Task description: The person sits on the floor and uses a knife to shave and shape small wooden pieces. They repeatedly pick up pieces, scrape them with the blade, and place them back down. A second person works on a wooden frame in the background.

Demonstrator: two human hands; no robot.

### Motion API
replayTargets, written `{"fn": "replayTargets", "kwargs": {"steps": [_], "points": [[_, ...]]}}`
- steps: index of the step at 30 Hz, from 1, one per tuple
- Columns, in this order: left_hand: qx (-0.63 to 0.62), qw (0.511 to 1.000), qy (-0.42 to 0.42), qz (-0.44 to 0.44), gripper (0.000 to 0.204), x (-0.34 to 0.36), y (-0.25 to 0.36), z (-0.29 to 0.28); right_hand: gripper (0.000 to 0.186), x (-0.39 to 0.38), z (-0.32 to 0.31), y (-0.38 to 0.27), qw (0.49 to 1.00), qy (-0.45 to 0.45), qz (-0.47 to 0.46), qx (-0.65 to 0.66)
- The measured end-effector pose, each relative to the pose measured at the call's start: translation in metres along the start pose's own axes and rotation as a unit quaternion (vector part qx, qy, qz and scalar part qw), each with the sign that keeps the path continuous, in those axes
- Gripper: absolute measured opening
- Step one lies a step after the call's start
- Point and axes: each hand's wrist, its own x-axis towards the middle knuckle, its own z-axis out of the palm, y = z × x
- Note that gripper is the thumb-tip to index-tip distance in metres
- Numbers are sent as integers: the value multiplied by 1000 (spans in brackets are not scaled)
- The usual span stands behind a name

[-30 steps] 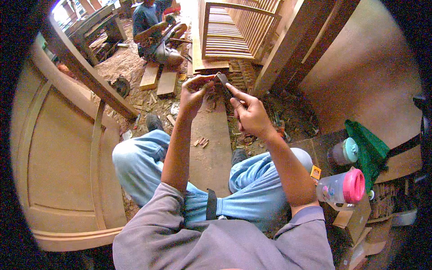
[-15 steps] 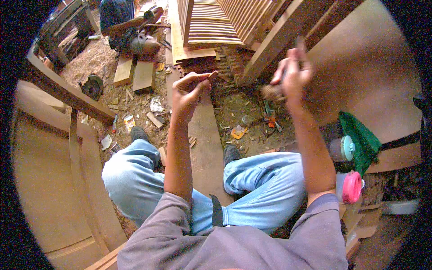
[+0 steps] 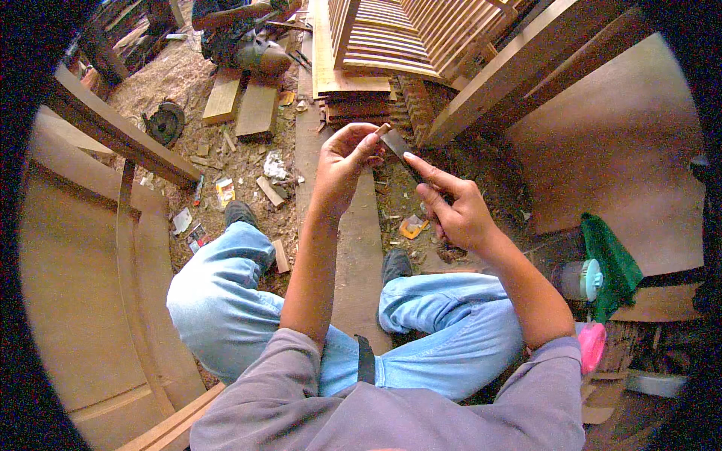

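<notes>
My right hand (image 3: 455,210) grips a dark chisel (image 3: 404,154) by its handle, forefinger stretched along the blade. The blade points up and left. My left hand (image 3: 347,161) is raised beside it, thumb and fingertips touching the blade's tip. Both hands hover above a long wooden plank (image 3: 359,248) that runs between my knees in blue jeans (image 3: 226,293).
A curved wooden door panel (image 3: 83,301) stands at my left. Slatted wooden frames (image 3: 391,45) lean ahead. Wood offcuts (image 3: 256,109) and litter lie on the sawdust floor. Another person (image 3: 241,30) sits further off. A green cloth (image 3: 613,263), a jar (image 3: 579,279) and a pink-lidded bottle (image 3: 590,342) sit at my right.
My right hand, held out to the right half a second ago, has come back to the middle with the chisel. My left hand now touches the blade's tip.
</notes>
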Motion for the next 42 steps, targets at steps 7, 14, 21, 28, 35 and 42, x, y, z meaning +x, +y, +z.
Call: {"fn": "replayTargets", "kwargs": {"steps": [7,14,21,28,35,42], "points": [[-67,996,-56,-22,17,0,2,2,35,-1,10,-4,991,124,-44,3],[-13,991,-116,-73,19,-15,-19,19,21,18,-33,-35,874,455,-67,155],[-166,984,5,-70,21,-3,-26,7,42,-8,2,19,991,111,5,68],[-126,989,36,-75,21,-4,-11,9,43,-2,-3,6,998,50,-34,-12],[-34,999,34,-12,23,-4,-16,15,42,-8,0,8,999,40,22,16],[139,989,25,44,24,-7,-14,17,42,-3,-1,10,998,68,-11,3]]}}
